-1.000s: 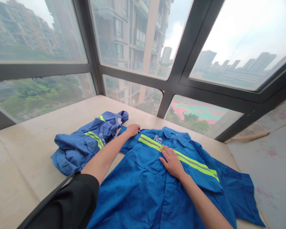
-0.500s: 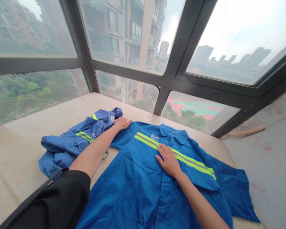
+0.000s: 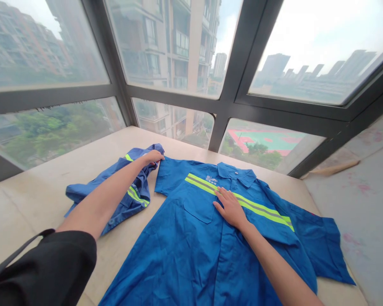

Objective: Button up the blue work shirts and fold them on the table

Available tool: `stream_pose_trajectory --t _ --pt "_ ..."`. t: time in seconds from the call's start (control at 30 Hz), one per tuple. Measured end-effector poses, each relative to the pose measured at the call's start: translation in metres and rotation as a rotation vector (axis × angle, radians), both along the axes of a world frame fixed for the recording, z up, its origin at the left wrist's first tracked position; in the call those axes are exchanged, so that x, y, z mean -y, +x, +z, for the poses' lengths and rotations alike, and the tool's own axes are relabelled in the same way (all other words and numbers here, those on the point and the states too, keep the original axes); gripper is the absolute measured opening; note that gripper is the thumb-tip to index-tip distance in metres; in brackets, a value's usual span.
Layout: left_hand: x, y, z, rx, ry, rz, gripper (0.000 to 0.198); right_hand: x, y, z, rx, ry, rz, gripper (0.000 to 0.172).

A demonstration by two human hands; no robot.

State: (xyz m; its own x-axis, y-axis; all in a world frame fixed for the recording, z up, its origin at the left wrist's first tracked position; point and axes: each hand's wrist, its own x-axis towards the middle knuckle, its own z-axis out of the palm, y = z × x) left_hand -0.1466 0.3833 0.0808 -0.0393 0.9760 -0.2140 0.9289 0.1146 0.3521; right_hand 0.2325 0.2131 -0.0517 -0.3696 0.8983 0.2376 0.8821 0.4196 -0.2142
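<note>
A blue short-sleeved work shirt (image 3: pixel 185 242) lies spread front side up, its collar toward the window. A yellow-green and grey reflective band crosses its chest below a white printed logo. At the upper corner of the left sleeve end, my left hand (image 3: pixel 153 157) pinches the cloth. My right hand (image 3: pixel 232 209) rests flat on the chest beside the button placket, fingers stretched over the band. Under and beside my left forearm is a second, crumpled blue garment (image 3: pixel 123 212) with similar bands, partly hidden by the arm.
Both garments lie on a cream window ledge (image 3: pixel 35 178). Grey window frames (image 3: pixel 230 102) close it in at the back and left. On the right stands a flower-patterned wall (image 3: pixel 360 212) with a peeling strip.
My left hand has slid left to the sleeve's end, and the sleeve now lies straighter and flatter. My right hand stays on the chest. The view has shifted slightly.
</note>
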Motion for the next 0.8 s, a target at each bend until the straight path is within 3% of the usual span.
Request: stream_pose_trajectory --t 0.2,0.37,0.47,0.53,0.63,0.7,0.8 --pt "-0.004 0.021 0.017 -0.008 0.169 0.016 0.022 0.001 -0.002 0.005 0.013 -0.017 -0.009 0.053" --pt "0.003 0.055 0.035 0.015 0.305 -0.071 0.027 0.001 -0.003 0.006 0.006 -0.011 -0.007 0.052" --pt "0.026 0.090 0.042 0.102 0.301 -0.252 0.024 0.001 -0.002 0.005 0.004 -0.011 -0.005 0.052" --pt "0.045 0.117 0.042 0.284 0.247 -0.458 0.026 0.001 -0.002 0.006 0.001 -0.012 -0.002 0.053" --pt "0.066 0.150 0.037 0.530 0.011 -0.633 0.038 0.001 -0.003 0.007 -0.003 -0.014 -0.004 0.053" --pt "0.069 0.158 0.029 0.549 -0.025 -0.571 0.036 0.001 -0.003 0.008 0.000 -0.020 -0.005 0.053" --pt "0.058 0.144 0.012 0.452 0.079 -0.289 0.028 0.002 -0.003 0.010 0.009 -0.028 -0.005 0.053"
